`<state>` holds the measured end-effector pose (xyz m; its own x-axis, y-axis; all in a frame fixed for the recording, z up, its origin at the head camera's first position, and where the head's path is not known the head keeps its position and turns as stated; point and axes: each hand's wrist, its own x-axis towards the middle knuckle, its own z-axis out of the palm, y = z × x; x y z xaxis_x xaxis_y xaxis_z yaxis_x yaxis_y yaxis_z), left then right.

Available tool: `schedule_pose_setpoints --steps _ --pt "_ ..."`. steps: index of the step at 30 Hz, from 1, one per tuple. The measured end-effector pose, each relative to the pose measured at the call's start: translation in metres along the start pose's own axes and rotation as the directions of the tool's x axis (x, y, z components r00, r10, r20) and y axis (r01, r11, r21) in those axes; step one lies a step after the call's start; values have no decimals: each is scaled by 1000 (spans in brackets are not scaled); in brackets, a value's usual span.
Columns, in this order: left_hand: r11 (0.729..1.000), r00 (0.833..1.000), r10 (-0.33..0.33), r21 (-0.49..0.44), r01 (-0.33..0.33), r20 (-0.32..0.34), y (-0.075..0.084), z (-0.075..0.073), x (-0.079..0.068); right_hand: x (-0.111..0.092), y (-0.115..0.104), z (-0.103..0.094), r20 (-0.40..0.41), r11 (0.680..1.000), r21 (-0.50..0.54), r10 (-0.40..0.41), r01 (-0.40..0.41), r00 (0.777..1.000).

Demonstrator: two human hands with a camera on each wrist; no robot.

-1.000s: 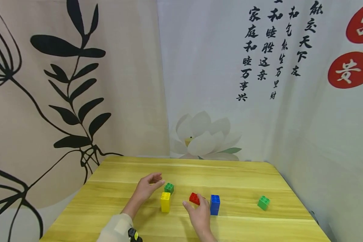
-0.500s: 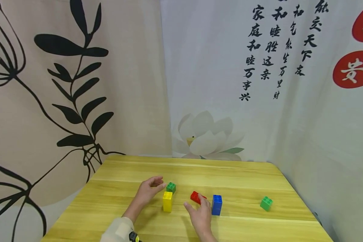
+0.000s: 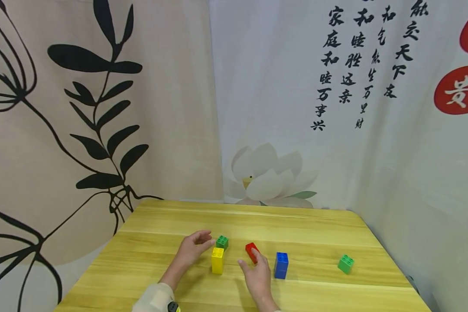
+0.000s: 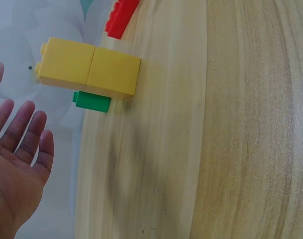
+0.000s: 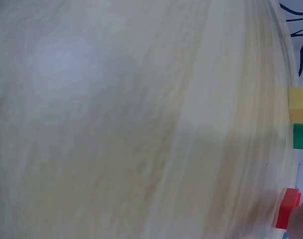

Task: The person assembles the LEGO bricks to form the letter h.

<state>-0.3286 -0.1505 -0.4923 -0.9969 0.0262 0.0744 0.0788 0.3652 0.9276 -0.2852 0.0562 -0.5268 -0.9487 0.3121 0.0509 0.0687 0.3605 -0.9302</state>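
Note:
A red toy brick (image 3: 250, 248) lies on the table at the fingertips of my right hand (image 3: 258, 277). The index finger touches it while the thumb stands apart to the left. In the right wrist view, only a blurred bit of that hand (image 5: 301, 219) shows over the red brick (image 5: 287, 208). My left hand (image 3: 195, 250), fingers loosely bent and holding nothing, hovers left of a stack of two yellow bricks (image 3: 217, 261). Behind this stack sits a green brick (image 3: 222, 242). The left wrist view shows the palm (image 4: 14, 174) apart from the yellow stack (image 4: 89, 67).
Right of my right hand stands an upright stack of blue bricks (image 3: 281, 265). Another green brick (image 3: 346, 264) lies farther right on the wooden table (image 3: 308, 294). A printed curtain (image 3: 273, 86) hangs behind the table's far edge.
The red brick has turned under my right fingers, its long side now pointing more toward me. My left hand has barely moved. The whole head view has shifted slightly.

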Motion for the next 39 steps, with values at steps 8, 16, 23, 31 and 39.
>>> schedule_pose_setpoints --steps 8,16,23,31,39 --pt "1000 1000 4 -11 -4 2 -3 -1 -2 3 8 1 -110 999 -49 -26 21 994" --pt "1000 1000 -22 -19 22 2 -5 0 -4 5 8 4 -82 999 -34 5 -8 997" --pt "1000 1000 -4 -30 4 12 -9 -1 -4 5 6 5 -73 1000 -21 11 -13 997" --pt "999 1000 -14 -33 14 13 -11 -1 -6 9 7 9 -78 1000 -17 20 -21 997" --pt "1000 996 3 -20 -1 88 -12 -1 -10 10 5 9 -158 996 -87 17 -31 987"
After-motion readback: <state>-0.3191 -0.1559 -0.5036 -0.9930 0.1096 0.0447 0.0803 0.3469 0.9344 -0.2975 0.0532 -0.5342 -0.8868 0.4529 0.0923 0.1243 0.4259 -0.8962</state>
